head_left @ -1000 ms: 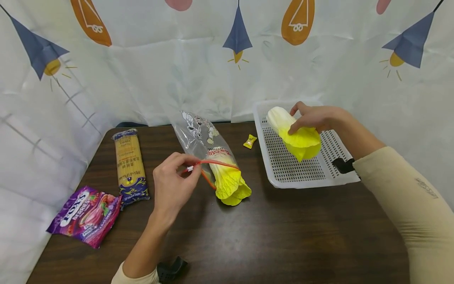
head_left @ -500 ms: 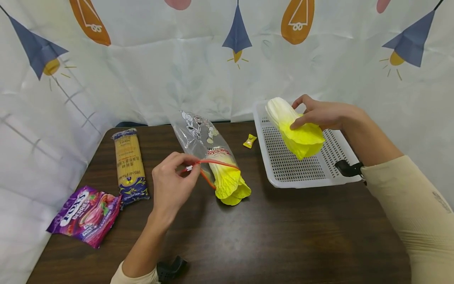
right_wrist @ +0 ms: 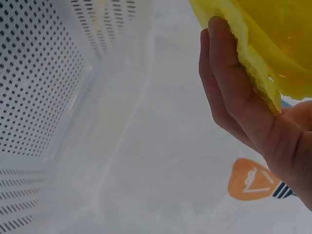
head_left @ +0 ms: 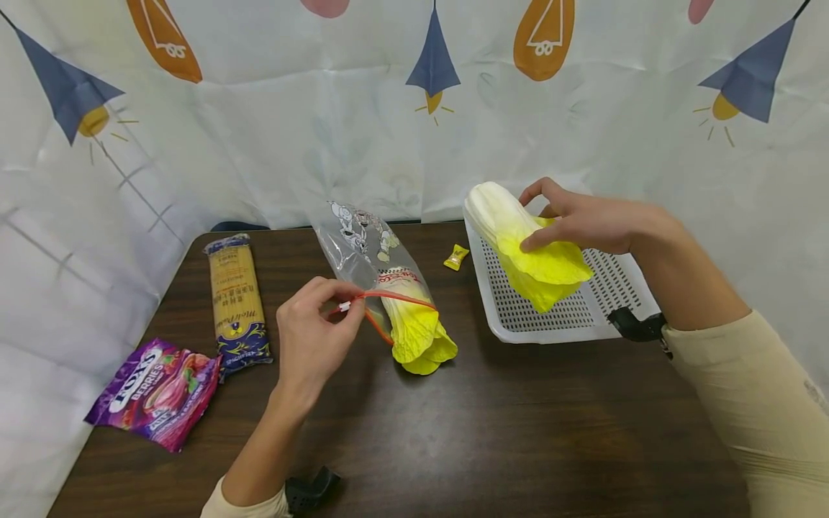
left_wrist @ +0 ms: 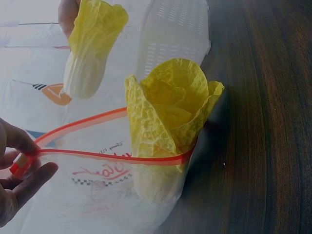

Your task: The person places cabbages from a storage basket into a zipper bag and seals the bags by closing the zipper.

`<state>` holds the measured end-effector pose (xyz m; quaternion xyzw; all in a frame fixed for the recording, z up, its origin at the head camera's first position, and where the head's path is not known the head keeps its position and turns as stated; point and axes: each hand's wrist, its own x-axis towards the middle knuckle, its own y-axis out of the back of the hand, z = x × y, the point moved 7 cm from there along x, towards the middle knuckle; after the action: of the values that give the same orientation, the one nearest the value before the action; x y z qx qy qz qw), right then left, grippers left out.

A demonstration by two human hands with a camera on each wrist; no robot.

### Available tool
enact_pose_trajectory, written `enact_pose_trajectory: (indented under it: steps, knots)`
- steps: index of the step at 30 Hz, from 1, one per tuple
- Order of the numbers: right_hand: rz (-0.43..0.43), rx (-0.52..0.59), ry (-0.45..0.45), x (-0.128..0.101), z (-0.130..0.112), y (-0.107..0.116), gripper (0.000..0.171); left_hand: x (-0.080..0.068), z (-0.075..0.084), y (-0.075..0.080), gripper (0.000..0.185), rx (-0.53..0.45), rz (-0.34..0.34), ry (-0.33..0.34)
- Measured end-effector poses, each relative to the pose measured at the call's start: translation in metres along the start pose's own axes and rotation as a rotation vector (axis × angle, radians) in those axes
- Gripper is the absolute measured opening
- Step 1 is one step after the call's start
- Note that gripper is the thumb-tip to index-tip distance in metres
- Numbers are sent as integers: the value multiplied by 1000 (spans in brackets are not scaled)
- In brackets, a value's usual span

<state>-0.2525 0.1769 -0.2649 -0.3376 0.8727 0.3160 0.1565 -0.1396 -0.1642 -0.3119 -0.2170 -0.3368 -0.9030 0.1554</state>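
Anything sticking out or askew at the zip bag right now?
Yes: the cabbage in the zip bag pokes its yellow leaves out past the red zip strip, so the mouth gapes; nothing spilled.

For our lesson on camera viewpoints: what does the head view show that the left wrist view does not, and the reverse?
Only the head view shows the pasta packet, candy bag and small yellow sweet. Only the left wrist view shows the crinkled leaf folds inside the bagged cabbage. Both show the left hand pinching the zip bag, and the right hand holding the second cabbage.
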Motion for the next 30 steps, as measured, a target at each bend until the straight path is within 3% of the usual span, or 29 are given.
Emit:
enact_pose_trajectory:
  steps: [14, 30]
  knots:
    - [-38, -111, 106, -14, -14, -47, 76, 0, 0, -1, 5, -15, 2, -6]
    - [-160, -160, 242, -9, -14, -126, 70, 0, 0, -2, 6, -20, -2, -9]
